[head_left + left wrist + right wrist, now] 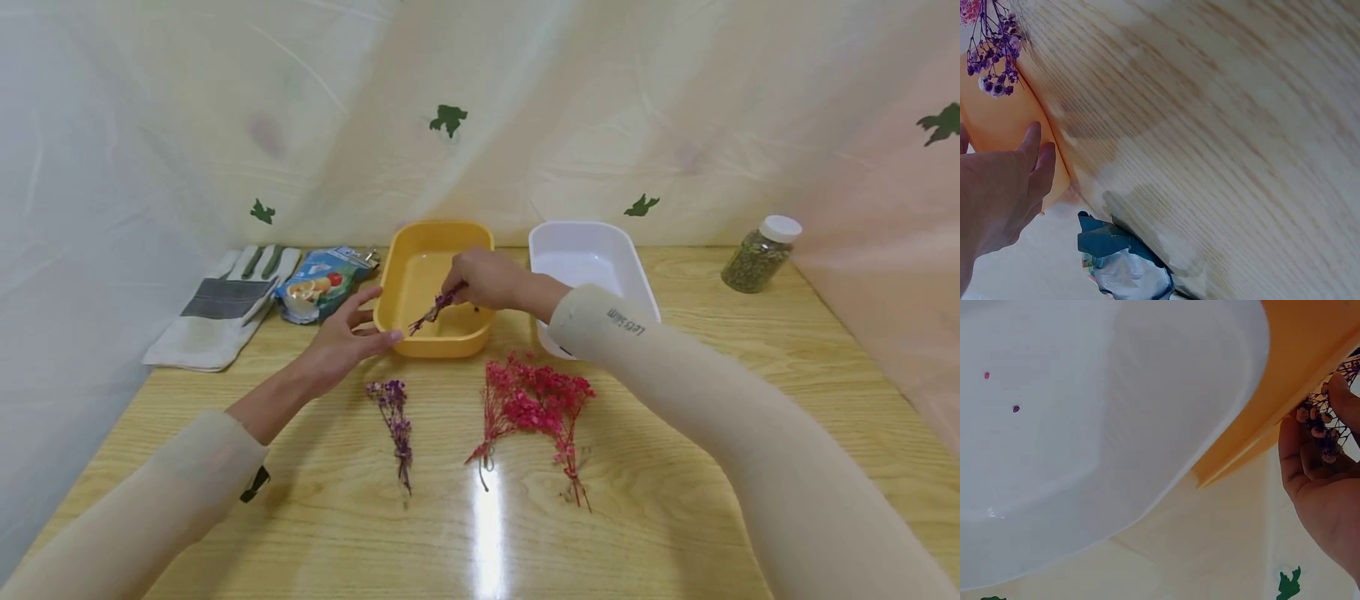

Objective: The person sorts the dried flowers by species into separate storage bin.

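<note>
Over the yellow tub, my right hand pinches a small bunch of purple dried flowers, its stems pointing down to the left. The right wrist view shows its flower heads between thumb and fingers. My left hand touches the tub's near left corner, fingers fairly straight along the outer wall and thumb at the front. A second purple bunch lies on the table in front of the tub. To its right lie two bunches of red dried flowers, one left and one right, their heads overlapping.
Right of the yellow tub stands a white tub, small bits on its floor. A blue printed pouch and white-grey gloves lie at left. A white-capped jar stands far right. A pale curtain hangs behind.
</note>
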`<state>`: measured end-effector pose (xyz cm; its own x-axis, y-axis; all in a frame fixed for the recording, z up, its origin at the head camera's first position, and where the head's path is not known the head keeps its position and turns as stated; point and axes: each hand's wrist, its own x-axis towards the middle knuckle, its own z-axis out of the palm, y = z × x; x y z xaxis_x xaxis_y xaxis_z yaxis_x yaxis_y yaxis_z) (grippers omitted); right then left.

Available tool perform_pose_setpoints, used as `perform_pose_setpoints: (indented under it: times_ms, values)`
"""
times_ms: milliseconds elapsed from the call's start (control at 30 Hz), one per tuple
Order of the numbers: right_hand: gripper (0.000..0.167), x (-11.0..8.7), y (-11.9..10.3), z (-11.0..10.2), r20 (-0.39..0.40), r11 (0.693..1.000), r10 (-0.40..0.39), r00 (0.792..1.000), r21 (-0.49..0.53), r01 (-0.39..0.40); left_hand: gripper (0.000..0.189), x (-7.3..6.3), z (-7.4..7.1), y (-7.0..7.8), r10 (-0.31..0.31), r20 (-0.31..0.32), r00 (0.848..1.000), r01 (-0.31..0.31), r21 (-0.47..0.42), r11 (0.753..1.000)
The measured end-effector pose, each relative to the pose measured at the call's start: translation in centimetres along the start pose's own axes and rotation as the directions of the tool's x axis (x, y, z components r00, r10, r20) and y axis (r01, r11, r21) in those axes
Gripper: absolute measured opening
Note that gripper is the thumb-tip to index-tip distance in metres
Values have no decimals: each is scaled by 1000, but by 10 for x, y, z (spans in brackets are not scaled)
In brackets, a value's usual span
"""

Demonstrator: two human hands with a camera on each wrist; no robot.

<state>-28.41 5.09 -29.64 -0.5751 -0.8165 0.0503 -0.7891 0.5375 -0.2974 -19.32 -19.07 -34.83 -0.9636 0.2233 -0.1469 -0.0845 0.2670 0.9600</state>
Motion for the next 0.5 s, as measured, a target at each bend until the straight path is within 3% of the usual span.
perform_pose_setpoints:
  times_ms: [133,233,367,500]
  values:
    - [13,2,-1,4,55,997,-30,998,-69,33,84,0,0,-1,6,8,1000,-6,-11,1000]
    - [22,2,-2,4,104,994,-19,994,-110,31,84,0,0,-1,3,10,1000,-3,-13,1000]
    - [37,1,-6,-2,137,997,41,990,-64,-32,85,-1,-1,1,-8,6,1000,8,4,1000]
    - [38,-2,-12,-13,116,998,62,991,-11,-61,86,0,-1,1,-19,-2,1000,19,17,1000]
